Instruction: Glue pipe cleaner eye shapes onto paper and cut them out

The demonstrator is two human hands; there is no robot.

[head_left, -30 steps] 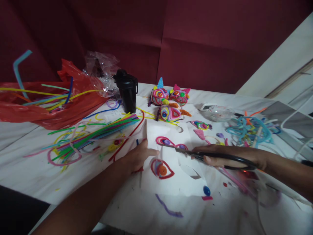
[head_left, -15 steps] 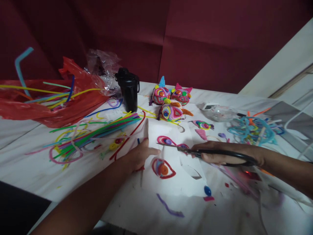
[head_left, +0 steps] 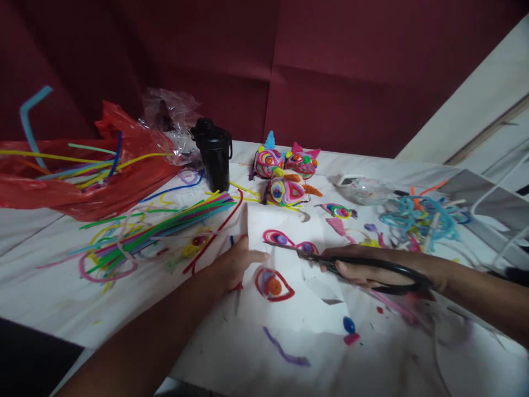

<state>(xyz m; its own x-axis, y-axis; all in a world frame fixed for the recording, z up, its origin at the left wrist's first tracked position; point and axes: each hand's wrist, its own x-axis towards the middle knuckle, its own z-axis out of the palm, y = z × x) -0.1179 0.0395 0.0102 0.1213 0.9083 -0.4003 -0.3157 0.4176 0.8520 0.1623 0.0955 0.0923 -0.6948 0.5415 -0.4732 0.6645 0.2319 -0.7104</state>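
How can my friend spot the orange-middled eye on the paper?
Find the white paper under the scissors. On its near half, right of the left hand, lies the eye. Its red outline and orange middle set it apart: the pink pair farther back has purple middles.

Single head-worn view, facing forward and down, near the marbled table (head_left: pixel 231 353)
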